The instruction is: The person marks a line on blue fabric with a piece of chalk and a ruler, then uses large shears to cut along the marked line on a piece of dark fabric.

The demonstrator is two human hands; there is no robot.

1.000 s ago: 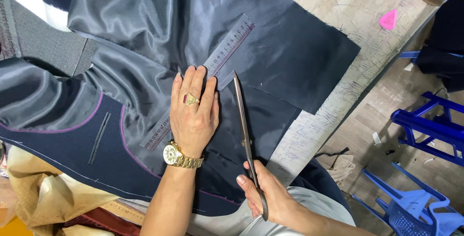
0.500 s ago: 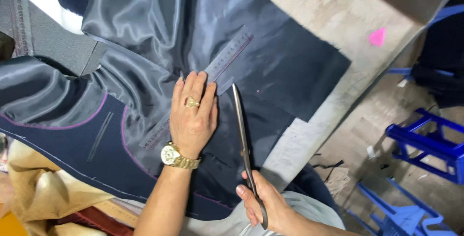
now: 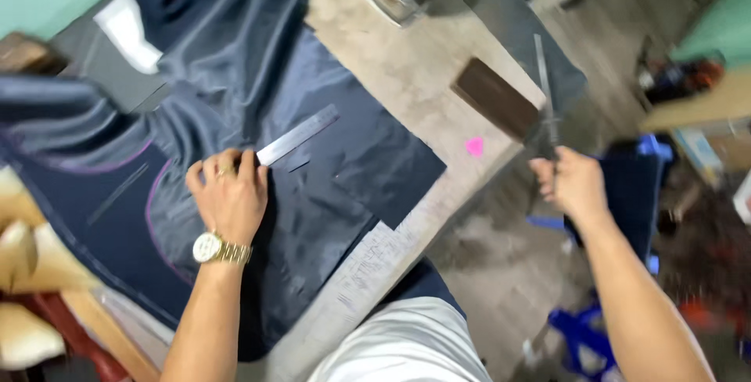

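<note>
Left hand [image 3: 229, 198] flat, fingers spread on ruler [image 3: 297, 135]; right hand [image 3: 575, 182], well right of ruler, grips shears [image 3: 545, 93]. Measuring step; shears seemingly being set aside.

The left hand [image 3: 231, 197] is laid flat, palm down, fingers together and pointed away, the forearm stretched forward. The right hand [image 3: 573, 184] is raised out to the side, closed in a fist, arm extended.

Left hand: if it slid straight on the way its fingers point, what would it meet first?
The left hand lies flat on the dark fabric, fingers pointing up the table. The metal ruler already touches its fingertips, so that likely comes first; beyond it, only more fabric.
</note>
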